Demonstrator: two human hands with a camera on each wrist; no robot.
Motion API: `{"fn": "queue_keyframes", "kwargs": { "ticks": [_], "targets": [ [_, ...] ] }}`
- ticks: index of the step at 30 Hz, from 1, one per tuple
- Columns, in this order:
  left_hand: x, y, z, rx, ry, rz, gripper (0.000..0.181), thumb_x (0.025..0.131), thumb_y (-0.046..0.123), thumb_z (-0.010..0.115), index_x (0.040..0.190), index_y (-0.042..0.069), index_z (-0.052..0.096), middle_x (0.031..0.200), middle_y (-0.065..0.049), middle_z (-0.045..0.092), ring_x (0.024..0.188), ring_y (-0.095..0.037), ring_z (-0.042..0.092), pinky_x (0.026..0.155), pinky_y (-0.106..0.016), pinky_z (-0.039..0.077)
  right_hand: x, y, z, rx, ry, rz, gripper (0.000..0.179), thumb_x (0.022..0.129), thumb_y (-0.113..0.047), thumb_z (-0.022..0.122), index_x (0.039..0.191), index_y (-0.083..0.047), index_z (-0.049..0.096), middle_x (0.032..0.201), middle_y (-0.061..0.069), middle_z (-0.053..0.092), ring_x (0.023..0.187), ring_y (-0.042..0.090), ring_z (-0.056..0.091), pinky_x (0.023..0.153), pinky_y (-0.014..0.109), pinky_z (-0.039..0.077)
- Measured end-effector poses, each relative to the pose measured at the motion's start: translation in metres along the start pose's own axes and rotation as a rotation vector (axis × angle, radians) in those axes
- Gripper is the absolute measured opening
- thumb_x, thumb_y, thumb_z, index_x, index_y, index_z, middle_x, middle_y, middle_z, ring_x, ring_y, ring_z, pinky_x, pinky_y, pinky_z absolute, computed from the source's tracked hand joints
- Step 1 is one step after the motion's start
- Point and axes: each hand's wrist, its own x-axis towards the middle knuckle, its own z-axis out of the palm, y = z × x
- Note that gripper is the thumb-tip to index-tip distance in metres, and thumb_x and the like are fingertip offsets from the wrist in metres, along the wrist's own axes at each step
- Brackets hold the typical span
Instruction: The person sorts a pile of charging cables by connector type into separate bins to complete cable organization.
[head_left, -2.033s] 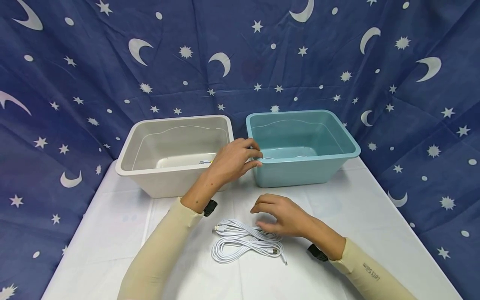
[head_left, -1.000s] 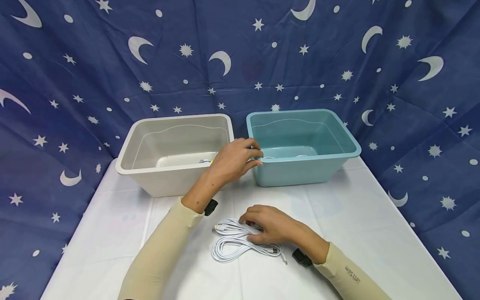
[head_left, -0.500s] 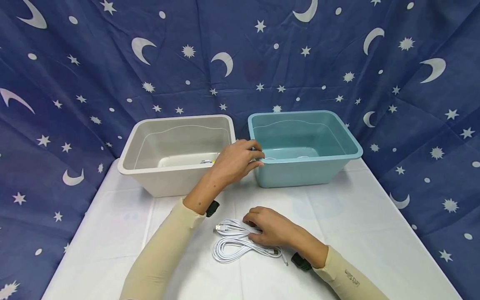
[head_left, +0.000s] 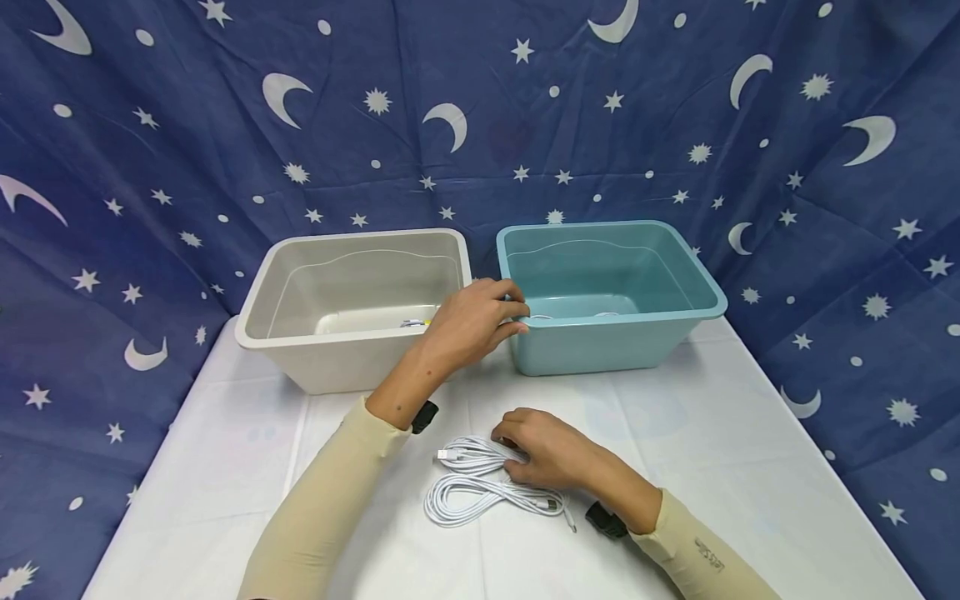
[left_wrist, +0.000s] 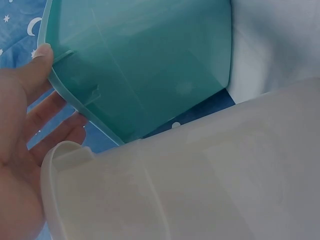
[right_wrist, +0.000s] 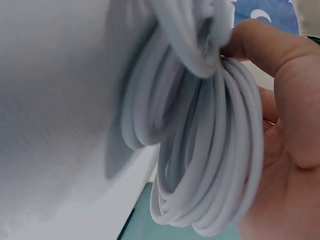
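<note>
Two white USB cables lie coiled on the white cloth in the head view. My right hand [head_left: 551,450] pinches the upper cable [head_left: 472,452], whose plug points left. The lower cable [head_left: 459,504] rests on the cloth just in front. In the right wrist view, loops of the held cable [right_wrist: 235,150] hang beside the palm, and my thumb and fingers meet them near the top. My left hand [head_left: 474,323] holds the near left corner of the teal bin [head_left: 600,343]. Its thumb [left_wrist: 44,54] lies on the teal rim in the left wrist view.
A pale grey bin [head_left: 360,365] stands left of the teal one, with a small blue and yellow thing [head_left: 416,322] partly visible inside. Bits of white [head_left: 606,314] show inside the teal bin. A blue curtain [head_left: 495,117] with moons and stars surrounds the table.
My right hand has come down and left onto the upper cable and taken hold of it. That cable and its plug have since shifted slightly right. The left hand stays at the teal rim.
</note>
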Motion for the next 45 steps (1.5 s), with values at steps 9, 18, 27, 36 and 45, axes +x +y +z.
{"fn": "queue_keyframes", "kwargs": {
  "ticks": [9,18,27,36,45],
  "targets": [
    [0.0,0.0,0.0,0.016,-0.005,0.012,0.026,0.095,0.039,0.068,0.115,0.025,0.076,0.118,0.008,0.063,0.103,-0.014,0.059,0.085,-0.028,0.049,-0.005,0.002,-0.01,-0.01,-0.015,0.033,0.028,0.086,-0.018,0.073,0.113,-0.012,0.071,0.102,-0.005,0.065,0.089,0.006,0.056,0.081,0.027,0.051],
    [0.001,0.001,-0.001,0.006,-0.02,0.007,0.028,0.095,0.04,0.066,0.116,0.024,0.076,0.118,0.007,0.062,0.103,-0.014,0.057,0.085,-0.029,0.048,-0.009,0.004,-0.023,-0.005,0.029,0.006,0.028,0.083,-0.017,0.073,0.111,-0.014,0.071,0.096,-0.009,0.061,0.083,0.005,0.053,0.076,0.024,0.048],
    [0.002,0.001,-0.002,-0.001,0.001,0.013,0.027,0.094,0.038,0.069,0.114,0.022,0.077,0.117,0.007,0.062,0.101,-0.014,0.056,0.079,-0.029,0.05,-0.013,0.007,-0.039,-0.051,0.07,-0.081,0.026,0.084,-0.016,0.073,0.11,-0.016,0.07,0.092,-0.01,0.057,0.08,0.004,0.049,0.073,0.022,0.045],
    [0.002,-0.001,-0.001,0.01,-0.016,0.004,0.026,0.094,0.039,0.068,0.115,0.024,0.076,0.118,0.008,0.062,0.102,-0.014,0.056,0.08,-0.03,0.05,-0.016,0.009,-0.067,-0.055,0.055,-0.172,0.024,0.084,-0.014,0.074,0.107,-0.016,0.068,0.09,-0.009,0.056,0.078,0.003,0.047,0.071,0.02,0.045],
    [0.003,0.0,-0.002,0.002,-0.008,0.017,0.026,0.093,0.036,0.07,0.113,0.022,0.077,0.116,0.007,0.062,0.101,-0.015,0.057,0.08,-0.03,0.05,-0.02,0.009,-0.101,-0.089,0.058,-0.198,0.027,0.087,-0.015,0.075,0.114,-0.014,0.068,0.104,-0.007,0.061,0.086,0.005,0.053,0.077,0.022,0.05]
  ]
}}
